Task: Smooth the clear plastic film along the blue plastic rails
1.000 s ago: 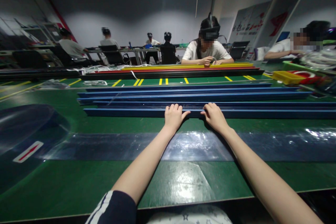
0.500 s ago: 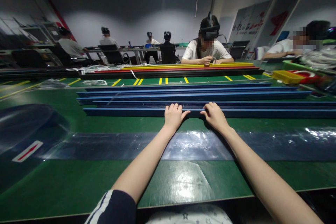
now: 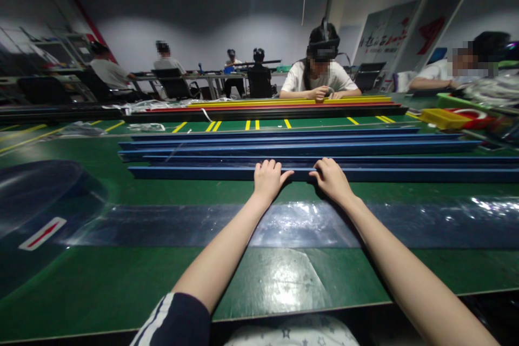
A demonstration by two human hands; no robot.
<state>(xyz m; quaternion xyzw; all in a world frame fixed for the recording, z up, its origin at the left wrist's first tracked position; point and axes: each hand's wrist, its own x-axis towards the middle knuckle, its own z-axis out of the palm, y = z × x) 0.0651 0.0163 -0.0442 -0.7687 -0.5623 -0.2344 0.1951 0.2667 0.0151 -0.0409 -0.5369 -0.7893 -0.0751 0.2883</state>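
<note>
A long blue U-shaped channel [image 3: 405,175] lies across the green table, nearest me among several like it. My left hand [image 3: 268,175] is closed over its front wall, with the fingers inside the groove and the thumb stretched along the outer face. A short gap to the right, my right hand [image 3: 329,174] grips the same wall, fingers curled over the edge and thumb in front. Behind it, further blue channels [image 3: 324,147] lie roughly parallel. Beneath my forearms a clear plastic strip [image 3: 162,225] runs from side to side.
The clear strip bends into a loop on the left, by a red-and-white label [image 3: 42,233]. Yellow, red and black bars [image 3: 259,110] lie farther back, before a seated co-worker [image 3: 300,80]. A yellow tray [image 3: 444,118] stands at the right.
My hands and the blue channel look unmoved. In the background, a long dark bar is now raised by a distant person. The co-worker at the far right has shifted an arm slightly.
</note>
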